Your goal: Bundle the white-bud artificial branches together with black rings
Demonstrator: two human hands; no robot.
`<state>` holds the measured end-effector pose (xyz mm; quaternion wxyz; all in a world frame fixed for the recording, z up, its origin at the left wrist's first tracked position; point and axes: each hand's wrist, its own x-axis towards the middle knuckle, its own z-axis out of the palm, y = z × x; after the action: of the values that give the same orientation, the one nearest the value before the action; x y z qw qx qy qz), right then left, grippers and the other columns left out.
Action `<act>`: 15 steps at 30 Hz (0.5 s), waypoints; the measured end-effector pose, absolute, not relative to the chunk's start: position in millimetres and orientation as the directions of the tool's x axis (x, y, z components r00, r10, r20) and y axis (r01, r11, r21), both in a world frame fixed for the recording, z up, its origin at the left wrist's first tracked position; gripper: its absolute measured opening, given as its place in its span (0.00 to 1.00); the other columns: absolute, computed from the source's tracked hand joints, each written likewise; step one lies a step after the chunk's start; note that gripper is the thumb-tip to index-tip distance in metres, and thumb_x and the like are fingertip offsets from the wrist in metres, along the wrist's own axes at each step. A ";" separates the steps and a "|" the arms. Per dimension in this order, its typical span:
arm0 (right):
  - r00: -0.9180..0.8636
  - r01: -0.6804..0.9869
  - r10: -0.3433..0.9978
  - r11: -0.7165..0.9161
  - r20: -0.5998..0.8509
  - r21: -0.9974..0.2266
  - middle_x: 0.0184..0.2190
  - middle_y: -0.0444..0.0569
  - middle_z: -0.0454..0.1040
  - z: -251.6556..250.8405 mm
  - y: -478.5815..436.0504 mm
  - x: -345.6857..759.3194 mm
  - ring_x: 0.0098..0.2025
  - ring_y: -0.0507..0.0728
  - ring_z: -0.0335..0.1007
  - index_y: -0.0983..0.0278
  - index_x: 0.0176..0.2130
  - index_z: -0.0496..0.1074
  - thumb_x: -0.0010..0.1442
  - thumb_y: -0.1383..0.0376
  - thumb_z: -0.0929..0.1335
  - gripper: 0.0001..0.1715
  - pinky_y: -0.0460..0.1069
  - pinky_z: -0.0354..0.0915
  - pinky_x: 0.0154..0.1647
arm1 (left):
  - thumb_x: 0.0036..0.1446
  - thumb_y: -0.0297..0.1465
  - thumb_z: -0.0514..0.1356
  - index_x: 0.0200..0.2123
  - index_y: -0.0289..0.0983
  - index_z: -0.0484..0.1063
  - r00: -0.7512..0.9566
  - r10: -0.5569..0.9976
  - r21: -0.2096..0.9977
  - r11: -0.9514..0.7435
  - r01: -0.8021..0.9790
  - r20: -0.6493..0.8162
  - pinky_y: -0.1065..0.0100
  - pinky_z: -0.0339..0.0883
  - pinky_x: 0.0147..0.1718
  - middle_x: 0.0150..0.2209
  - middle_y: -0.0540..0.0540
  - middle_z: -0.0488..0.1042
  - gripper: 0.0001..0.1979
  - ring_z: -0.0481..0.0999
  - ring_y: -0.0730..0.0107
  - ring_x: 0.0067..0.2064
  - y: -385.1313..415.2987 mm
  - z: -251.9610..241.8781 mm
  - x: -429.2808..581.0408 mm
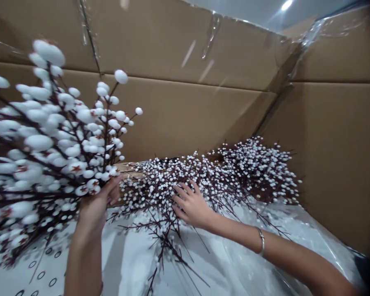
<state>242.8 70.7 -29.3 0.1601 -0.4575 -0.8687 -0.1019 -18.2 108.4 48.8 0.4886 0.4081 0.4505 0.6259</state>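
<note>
My left hand (95,203) is closed around a big bunch of dark artificial branches with white berries (46,152), held up at the left, close to the camera. My right hand (191,203) reaches into a large cardboard box (336,148) with a bracelet on its wrist. Its fingers are curled into the pile of white-berry branches (222,176) lying on the box floor, gripping some of the stems.
Clear plastic sheeting (240,263) lines the bottom of the box, with printed rings at the lower left. The box's walls and taped flaps rise at the back and right. More berry branches lie heaped toward the far right corner (262,164).
</note>
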 end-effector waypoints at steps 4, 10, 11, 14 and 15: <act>-0.436 0.726 0.787 0.594 0.436 -0.347 0.56 0.57 0.72 8.5 75.5 219.9 0.59 0.64 0.64 0.63 0.51 0.72 0.66 0.61 0.63 0.16 0.65 0.54 0.62 | 0.38 0.35 0.70 0.19 0.37 0.62 -0.051 0.999 0.940 -0.019 -0.340 0.002 0.74 0.39 0.15 0.15 0.61 0.48 0.18 0.44 0.83 0.17 112.4 43.9 -4.0; -0.393 0.143 0.904 0.243 0.170 -0.960 0.53 0.54 0.73 23.8 87.9 174.8 0.54 0.60 0.69 0.63 0.54 0.67 0.54 0.52 0.74 0.33 0.56 0.65 0.54 | 0.37 0.38 0.71 0.16 0.36 0.61 0.099 0.992 0.938 0.109 -0.331 -0.080 0.75 0.45 0.16 0.15 0.59 0.51 0.21 0.50 0.83 0.18 104.5 27.5 28.8; -0.379 0.088 0.917 0.173 0.128 -0.981 0.49 0.54 0.75 22.0 88.1 168.9 0.51 0.60 0.70 0.64 0.52 0.69 0.49 0.52 0.76 0.35 0.56 0.67 0.53 | 0.36 0.38 0.71 0.17 0.35 0.64 0.068 0.996 0.941 0.082 -0.327 -0.063 0.75 0.50 0.18 0.16 0.57 0.56 0.19 0.55 0.81 0.19 102.3 22.4 33.8; -0.329 -0.030 0.944 0.029 0.038 -0.999 0.38 0.51 0.77 18.3 83.9 156.6 0.42 0.59 0.72 0.65 0.40 0.72 0.39 0.53 0.80 0.32 0.55 0.69 0.47 | 0.35 0.39 0.71 0.19 0.34 0.70 -0.004 0.998 0.961 0.061 -0.268 -0.065 0.72 0.59 0.22 0.19 0.52 0.66 0.17 0.65 0.74 0.23 97.2 4.1 46.3; -0.328 -0.063 0.944 0.009 0.029 -0.998 0.35 0.50 0.77 18.1 81.2 153.8 0.40 0.58 0.72 0.66 0.38 0.72 0.38 0.53 0.80 0.31 0.55 0.69 0.47 | 0.36 0.41 0.71 0.18 0.35 0.69 -0.040 0.997 0.974 0.051 -0.220 -0.062 0.70 0.60 0.22 0.18 0.51 0.67 0.18 0.67 0.71 0.24 95.8 -1.8 49.3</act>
<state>153.8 81.2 18.1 0.4296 -0.3893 -0.5657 0.5865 49.3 95.8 -1.8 0.5542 0.4156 0.4675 0.5491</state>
